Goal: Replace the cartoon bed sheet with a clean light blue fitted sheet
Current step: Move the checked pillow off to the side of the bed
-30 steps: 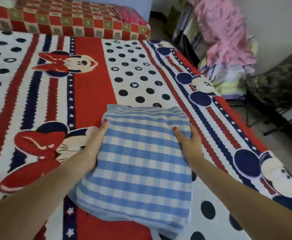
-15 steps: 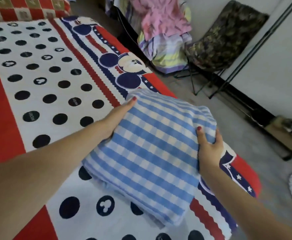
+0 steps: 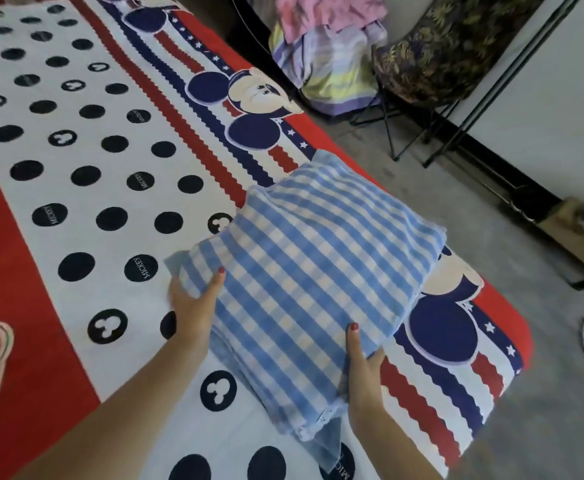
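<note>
- The folded light blue fitted sheet [image 3: 313, 285], checked in blue and white, is lying on the cartoon bed sheet [image 3: 86, 188] near the bed's right edge, close to the corner nearest the camera
- The left hand [image 3: 193, 303] is grasping the sheet's left edge, with the thumb lying on top of the fabric and the other fingers hidden beneath or behind the fold
- The right hand [image 3: 363, 368] is grasping the near right edge of the bundle, with the thumb resting on top and the fingers tucked underneath it
- Both forearms are reaching in from the bottom of the view, one on each side of the bundle
- A loose corner of the blue fabric is hanging out at the near end of the bundle, beside the right wrist
- The cartoon bed sheet is covering the mattress, showing black dots on white, red bands, wavy red and navy stripes, and mouse figures along the right edge
- On the floor to the right of the bed, a folding chair [image 3: 446, 50] with leafy patterned fabric is standing against the wall
- Just left of the chair, a pile of clothes [image 3: 328, 53] in pink, purple and yellow is sitting beside the bed
- Whether the bundle is resting fully on the bed or being lifted slightly is not something I can tell
</note>
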